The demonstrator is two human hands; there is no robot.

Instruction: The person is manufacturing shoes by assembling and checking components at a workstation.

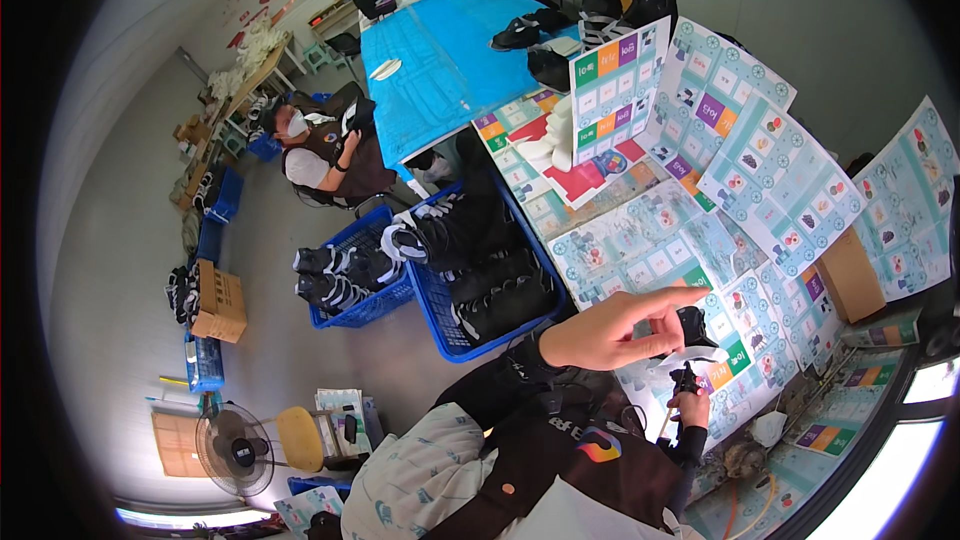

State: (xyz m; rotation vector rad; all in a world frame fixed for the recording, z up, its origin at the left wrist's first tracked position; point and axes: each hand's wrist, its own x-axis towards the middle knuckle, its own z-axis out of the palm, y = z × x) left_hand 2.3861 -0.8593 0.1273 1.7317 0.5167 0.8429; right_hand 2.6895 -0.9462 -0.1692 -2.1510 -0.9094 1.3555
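Where left hand (pixel 610 332) stretches over printed sheets (pixel 700 240) on table (pixel 880 410), forefinger extended, fingers otherwise curled, holding nothing. Right hand (pixel 688 402) below, closed around small dark tool (pixel 686 376); tool type unclear, partly hidden.

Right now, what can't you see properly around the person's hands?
All from the head view:
- The small dark thing under the left hand: the hand covers most of it, so its kind is unclear.
- The right hand: mostly hidden behind the dark object it grips, and small.
- The blue baskets of dark shoes: too far and bent by the lens to count pairs.
- The printed sheets: pictures too small to make out.
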